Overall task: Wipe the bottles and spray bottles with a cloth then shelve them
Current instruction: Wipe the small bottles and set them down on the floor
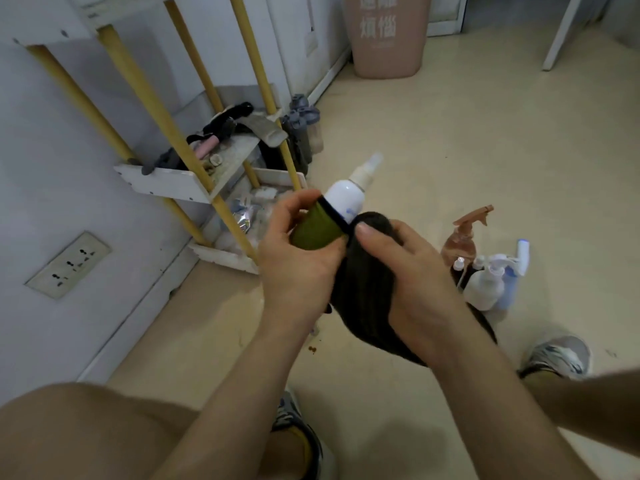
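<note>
Presently, at the hands: left hand [301, 251] curls round the lower, green-labelled part of a white spray bottle [343, 198]. Thumb lies across the near side, fingers wrap the far side. Right hand [410, 271] grips a dark cloth [363, 285], bunched in the palm, thumb pressing a fold against the bottle just under its white shoulder. The rest of the cloth trails down under the wrist.

Bottle is held in the air between the two hands. It tilts, with the nozzle pointing up and away toward the far floor.

Step in hand, as I judge it: wiping this bottle. To do it well:
- Left grip firm and low.
- Cloth wrapped round the body, bottle turned inside it so the whole circumference gets covered.
- Shoulder and neck wiped too.
- Thumb kept off the spray head, so nothing discharges.

Outward, right and near: a cluster of bottles on the floor. A brown trigger sprayer [465, 237], a white pump bottle [484, 287] and a blue one [513, 282] stand just beside one another, probably waiting their turn.

Left and farther: white shelf unit [162, 181] on yellow posts against the wall, tiers cluttered. Grey-capped bottles [302, 124] stand on the floor at its far right corner.

Far: pink bin [388, 46].
</note>
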